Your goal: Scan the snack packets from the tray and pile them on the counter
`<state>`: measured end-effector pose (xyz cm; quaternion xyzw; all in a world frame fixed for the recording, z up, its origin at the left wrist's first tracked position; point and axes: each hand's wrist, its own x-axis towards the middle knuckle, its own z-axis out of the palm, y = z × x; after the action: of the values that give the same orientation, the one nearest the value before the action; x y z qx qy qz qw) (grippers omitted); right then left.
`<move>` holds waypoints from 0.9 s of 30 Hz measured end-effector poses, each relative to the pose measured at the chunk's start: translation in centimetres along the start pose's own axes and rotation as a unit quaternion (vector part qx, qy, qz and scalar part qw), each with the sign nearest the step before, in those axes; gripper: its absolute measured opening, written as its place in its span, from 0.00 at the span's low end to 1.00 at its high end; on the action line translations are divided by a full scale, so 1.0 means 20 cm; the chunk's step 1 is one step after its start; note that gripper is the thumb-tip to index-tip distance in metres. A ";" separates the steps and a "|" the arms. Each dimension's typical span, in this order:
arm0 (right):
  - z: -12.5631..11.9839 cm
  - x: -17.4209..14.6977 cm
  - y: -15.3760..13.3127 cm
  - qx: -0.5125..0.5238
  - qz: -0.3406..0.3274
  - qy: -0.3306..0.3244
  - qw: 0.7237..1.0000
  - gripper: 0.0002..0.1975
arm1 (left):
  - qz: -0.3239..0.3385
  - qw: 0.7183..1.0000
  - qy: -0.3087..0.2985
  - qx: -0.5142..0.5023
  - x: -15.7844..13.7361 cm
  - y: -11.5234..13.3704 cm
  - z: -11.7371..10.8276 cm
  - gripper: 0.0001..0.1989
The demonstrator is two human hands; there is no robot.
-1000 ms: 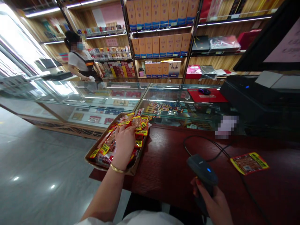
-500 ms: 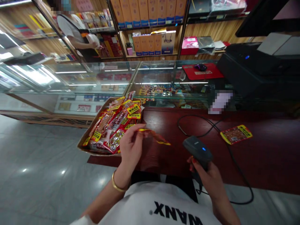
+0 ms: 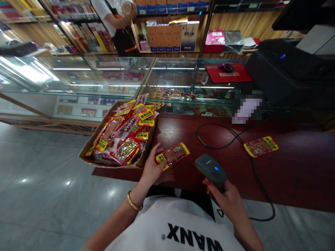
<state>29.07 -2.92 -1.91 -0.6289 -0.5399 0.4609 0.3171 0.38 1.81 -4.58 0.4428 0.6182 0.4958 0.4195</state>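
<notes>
With the left hand, a snack packet is being pinched near the front edge of the bench; with the right hand, a scanner. Scanning is apparently being prepared, requiring alignment.

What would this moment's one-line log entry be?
left hand: holds packet | right hand: holds scanner | box: filled with packets | second packet: on counter
</notes>
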 end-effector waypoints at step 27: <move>0.01 0.01 -0.01 -0.059 0.008 -0.011 0.998 0.25 | -0.139 0.977 -0.074 -0.143 0.12 0.09 0.06 0.16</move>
<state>28.84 -2.78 -1.84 -0.6455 -0.5649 0.4375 0.2698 1.03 4.69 -3.18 0.3229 0.5637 0.4818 0.5881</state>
